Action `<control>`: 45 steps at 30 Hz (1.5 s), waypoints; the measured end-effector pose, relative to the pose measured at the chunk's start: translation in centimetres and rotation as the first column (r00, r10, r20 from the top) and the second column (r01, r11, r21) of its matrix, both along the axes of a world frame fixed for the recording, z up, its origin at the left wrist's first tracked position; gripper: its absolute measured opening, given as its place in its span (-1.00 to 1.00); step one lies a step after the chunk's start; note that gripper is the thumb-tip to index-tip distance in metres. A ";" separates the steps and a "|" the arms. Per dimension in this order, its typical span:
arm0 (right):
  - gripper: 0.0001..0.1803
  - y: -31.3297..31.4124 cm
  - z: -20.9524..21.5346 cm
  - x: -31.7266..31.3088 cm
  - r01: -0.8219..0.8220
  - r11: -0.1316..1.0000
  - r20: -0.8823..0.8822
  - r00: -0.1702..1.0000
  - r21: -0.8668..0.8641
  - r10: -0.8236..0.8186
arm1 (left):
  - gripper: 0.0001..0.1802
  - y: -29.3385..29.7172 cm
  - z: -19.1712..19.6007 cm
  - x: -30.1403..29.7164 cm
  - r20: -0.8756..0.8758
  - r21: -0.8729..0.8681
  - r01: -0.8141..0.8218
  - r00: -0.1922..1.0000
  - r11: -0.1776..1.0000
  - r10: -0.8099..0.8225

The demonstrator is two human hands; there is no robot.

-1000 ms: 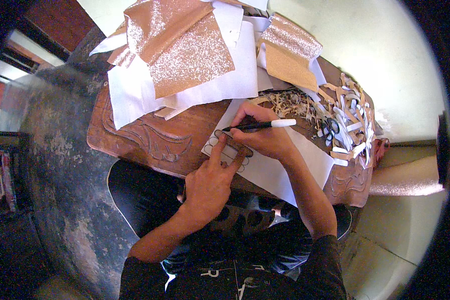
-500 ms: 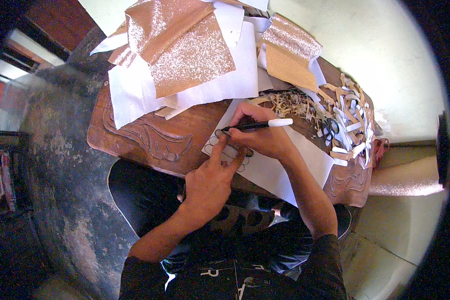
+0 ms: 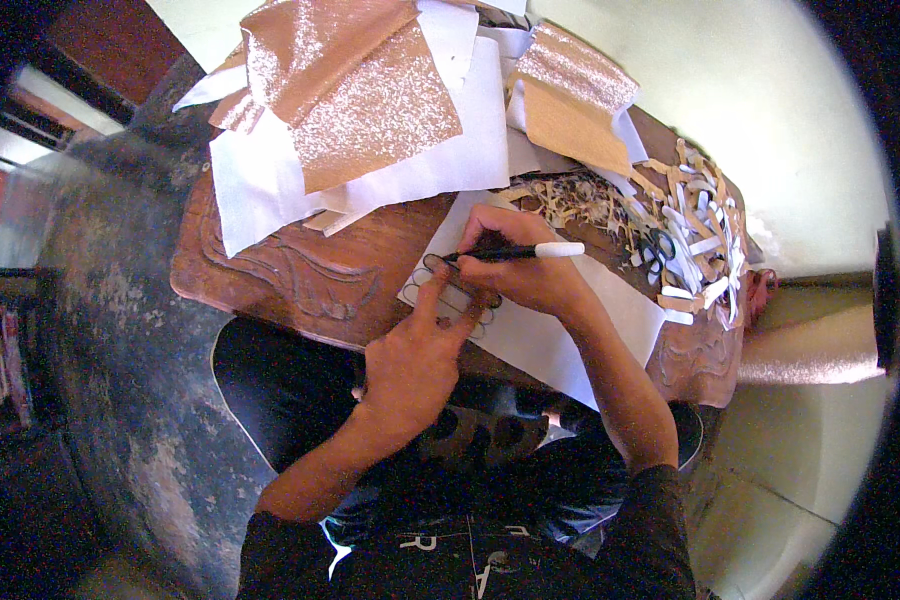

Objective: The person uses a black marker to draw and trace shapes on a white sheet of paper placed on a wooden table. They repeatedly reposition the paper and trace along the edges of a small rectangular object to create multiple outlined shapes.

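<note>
Your right hand point(image 3: 530, 275) is closed around a black marker with a white cap end point(image 3: 515, 252), held nearly level, its tip down on the small cut-out template point(image 3: 457, 300) near the left edge of the white sheet point(image 3: 570, 335). The sheet lies on the near edge of the carved wooden table point(image 3: 290, 280).

Your left hand point(image 3: 410, 365) is not gripping anything: fingers spread flat, pressing the template onto the sheet, index finger stretched toward the marker tip. The two hands are touching or nearly so at the template; which cannot be told.

Beyond the hands, a heap of paper offcuts point(image 3: 690, 230), white and tan strips, covers the right part of the table, with a pair of dark-handled scissors point(image 3: 660, 245) lying among them. At the far side, sheets of copper-coloured glitter paper point(image 3: 370, 110) rest on white paper point(image 3: 260, 190), partly overhanging the table's left edge. Another folded glitter piece point(image 3: 575, 105) sits further right.
</note>
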State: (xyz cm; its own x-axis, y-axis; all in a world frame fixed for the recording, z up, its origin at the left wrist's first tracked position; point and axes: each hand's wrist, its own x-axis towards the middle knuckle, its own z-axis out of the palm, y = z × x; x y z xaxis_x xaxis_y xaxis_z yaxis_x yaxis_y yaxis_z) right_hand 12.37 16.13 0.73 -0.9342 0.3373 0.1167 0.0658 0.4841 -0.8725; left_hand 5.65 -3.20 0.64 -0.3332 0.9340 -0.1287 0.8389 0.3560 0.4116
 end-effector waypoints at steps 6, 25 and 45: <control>-0.82 0.0 0.3 1.3 0.017 0.999 0.120 0.993 -0.033 -0.013 | -0.17 0.1 0.3 -0.1 0.011 0.007 -0.009 1.000 1.000 0.008; -0.82 -0.9 0.2 7.3 0.152 0.988 0.177 0.972 0.011 -0.152 | -0.35 0.4 0.4 0.2 -0.016 0.088 -0.033 0.999 0.996 0.035; -0.75 -1.6 0.5 7.5 0.180 0.982 0.188 0.964 0.055 -0.187 | -0.36 0.4 0.8 0.1 -0.014 0.063 -0.021 1.000 0.998 0.022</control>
